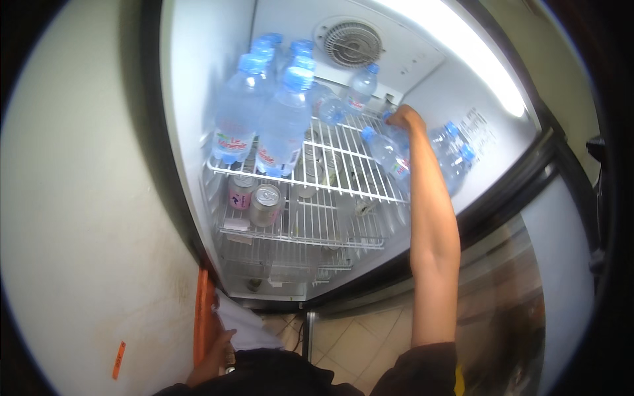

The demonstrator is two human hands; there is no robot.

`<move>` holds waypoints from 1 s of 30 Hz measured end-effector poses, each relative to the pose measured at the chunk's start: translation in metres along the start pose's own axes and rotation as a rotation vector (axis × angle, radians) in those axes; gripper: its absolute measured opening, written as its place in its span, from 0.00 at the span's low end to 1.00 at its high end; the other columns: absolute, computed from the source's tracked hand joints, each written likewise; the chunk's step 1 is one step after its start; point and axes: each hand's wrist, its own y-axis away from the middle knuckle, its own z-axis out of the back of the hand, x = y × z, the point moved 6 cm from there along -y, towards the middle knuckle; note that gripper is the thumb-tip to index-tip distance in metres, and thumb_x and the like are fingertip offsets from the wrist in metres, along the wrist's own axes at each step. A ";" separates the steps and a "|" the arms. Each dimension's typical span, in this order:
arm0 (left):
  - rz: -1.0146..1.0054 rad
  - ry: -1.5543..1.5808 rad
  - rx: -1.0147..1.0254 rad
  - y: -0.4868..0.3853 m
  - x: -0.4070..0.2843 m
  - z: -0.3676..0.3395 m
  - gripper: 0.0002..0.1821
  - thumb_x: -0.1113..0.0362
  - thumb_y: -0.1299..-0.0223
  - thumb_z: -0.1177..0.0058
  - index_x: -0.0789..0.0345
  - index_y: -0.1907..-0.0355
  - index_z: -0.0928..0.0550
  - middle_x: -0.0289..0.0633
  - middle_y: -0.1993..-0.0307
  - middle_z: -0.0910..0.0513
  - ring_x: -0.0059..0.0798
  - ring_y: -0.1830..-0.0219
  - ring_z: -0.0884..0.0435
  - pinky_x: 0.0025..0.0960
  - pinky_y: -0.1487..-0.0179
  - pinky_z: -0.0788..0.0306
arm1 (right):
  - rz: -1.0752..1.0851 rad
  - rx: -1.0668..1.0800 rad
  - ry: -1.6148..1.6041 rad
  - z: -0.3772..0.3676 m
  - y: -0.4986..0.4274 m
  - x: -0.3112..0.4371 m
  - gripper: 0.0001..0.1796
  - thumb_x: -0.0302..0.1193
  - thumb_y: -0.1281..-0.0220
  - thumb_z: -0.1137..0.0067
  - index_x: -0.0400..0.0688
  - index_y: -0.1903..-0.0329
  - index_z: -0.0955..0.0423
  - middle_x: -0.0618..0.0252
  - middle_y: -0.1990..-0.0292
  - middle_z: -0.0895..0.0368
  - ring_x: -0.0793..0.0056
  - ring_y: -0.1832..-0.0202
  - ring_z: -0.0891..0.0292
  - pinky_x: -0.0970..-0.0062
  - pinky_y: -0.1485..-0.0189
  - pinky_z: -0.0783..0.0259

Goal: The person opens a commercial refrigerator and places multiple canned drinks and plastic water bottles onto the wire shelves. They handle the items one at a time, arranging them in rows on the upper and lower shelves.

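Observation:
My right hand (406,118) reaches onto the top wire shelf of a refrigerated display case, its fingers over the blue cap end of a plastic water bottle (394,134). Whether the fingers grip that bottle cannot be told. Beside it, a tilted water bottle (389,153) leans, and more bottles (453,166) stand or lean at the right wall. Low in the picture, my left hand (218,346) is next to a white sheet or cloth (245,324); its fingers are partly hidden. Upright bottles (282,128) fill the shelf's left side.
Metal cans (266,203) stand on a lower wire shelf (342,243). A round fan grille (352,43) is at the cabinet's back. The glass door (495,297) stands open at the right. A pale wall (99,198) borders the left, beside an orange upright edge (201,307).

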 end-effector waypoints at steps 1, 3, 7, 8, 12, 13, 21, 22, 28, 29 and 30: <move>-0.009 0.009 -0.005 0.001 0.000 0.000 0.44 0.42 0.41 0.38 0.63 0.27 0.35 0.54 0.33 0.34 0.50 0.36 0.34 0.50 0.36 0.36 | 0.042 0.069 0.053 -0.004 0.001 0.004 0.33 0.44 0.52 0.28 0.40 0.43 0.18 0.54 0.41 0.17 0.54 0.36 0.22 0.61 0.37 0.27; -0.043 0.029 -0.022 0.002 0.000 0.000 0.44 0.42 0.41 0.37 0.62 0.28 0.34 0.54 0.34 0.33 0.50 0.37 0.33 0.51 0.37 0.35 | 0.051 0.170 0.206 -0.006 0.006 0.007 0.37 0.44 0.58 0.24 0.40 0.43 0.18 0.54 0.41 0.16 0.54 0.37 0.22 0.62 0.39 0.26; -0.150 0.063 -0.055 -0.002 0.005 -0.001 0.44 0.42 0.43 0.36 0.61 0.28 0.33 0.54 0.36 0.31 0.50 0.40 0.30 0.51 0.40 0.32 | 0.000 0.156 0.046 0.008 0.010 0.008 0.39 0.47 0.60 0.22 0.34 0.46 0.18 0.48 0.41 0.18 0.54 0.39 0.21 0.62 0.40 0.24; -0.156 0.061 -0.056 -0.004 0.008 -0.003 0.43 0.43 0.43 0.36 0.61 0.29 0.33 0.54 0.36 0.30 0.50 0.41 0.29 0.51 0.40 0.31 | -0.032 0.105 -0.024 0.013 0.007 0.006 0.40 0.48 0.60 0.22 0.32 0.47 0.18 0.46 0.41 0.18 0.53 0.39 0.21 0.62 0.40 0.24; -0.127 -0.013 0.013 -0.016 0.004 -0.007 0.41 0.56 0.43 0.32 0.71 0.31 0.35 0.56 0.42 0.23 0.50 0.44 0.22 0.46 0.44 0.26 | -0.067 -0.416 -0.267 0.040 -0.012 -0.006 0.44 0.52 0.58 0.21 0.27 0.48 0.20 0.40 0.42 0.20 0.50 0.40 0.20 0.61 0.40 0.23; -0.090 -0.006 0.010 -0.016 0.003 -0.006 0.41 0.60 0.43 0.31 0.74 0.32 0.35 0.56 0.44 0.21 0.50 0.45 0.19 0.45 0.45 0.24 | -0.045 -0.392 -0.253 0.037 -0.021 -0.007 0.45 0.53 0.59 0.21 0.26 0.48 0.21 0.40 0.41 0.21 0.50 0.40 0.20 0.61 0.40 0.23; -0.020 0.216 0.045 0.019 -0.003 -0.010 0.46 0.56 0.44 0.32 0.70 0.28 0.40 0.55 0.42 0.25 0.48 0.44 0.23 0.46 0.45 0.26 | 0.039 -0.242 -0.120 0.011 -0.065 -0.004 0.50 0.57 0.60 0.20 0.28 0.43 0.23 0.40 0.37 0.24 0.49 0.40 0.21 0.61 0.39 0.24; -0.056 0.193 0.042 0.020 -0.003 -0.009 0.45 0.60 0.42 0.33 0.71 0.28 0.41 0.55 0.41 0.24 0.48 0.44 0.22 0.44 0.46 0.25 | 0.048 -0.284 -0.065 0.012 -0.065 -0.001 0.51 0.58 0.58 0.21 0.28 0.41 0.24 0.41 0.37 0.24 0.47 0.40 0.21 0.62 0.38 0.24; 0.214 0.079 0.002 -0.008 0.023 -0.008 0.54 0.42 0.46 0.35 0.69 0.25 0.44 0.54 0.32 0.35 0.48 0.35 0.31 0.52 0.36 0.35 | 0.083 -0.433 0.057 0.072 0.000 0.029 0.43 0.54 0.46 0.29 0.29 0.41 0.24 0.40 0.39 0.23 0.45 0.41 0.21 0.59 0.40 0.24; 0.162 0.071 -0.050 -0.012 0.018 -0.008 0.47 0.53 0.44 0.36 0.70 0.27 0.41 0.53 0.37 0.29 0.47 0.39 0.27 0.47 0.38 0.31 | 0.153 -0.484 -0.110 0.089 0.027 0.037 0.40 0.54 0.43 0.31 0.30 0.41 0.24 0.41 0.42 0.20 0.47 0.43 0.19 0.58 0.41 0.24; 0.159 0.082 -0.069 -0.010 0.017 -0.007 0.43 0.59 0.42 0.36 0.70 0.28 0.40 0.53 0.39 0.27 0.46 0.41 0.25 0.44 0.39 0.30 | 0.167 -0.513 -0.285 0.103 0.060 0.039 0.38 0.53 0.39 0.34 0.30 0.42 0.24 0.42 0.46 0.17 0.50 0.44 0.18 0.57 0.43 0.24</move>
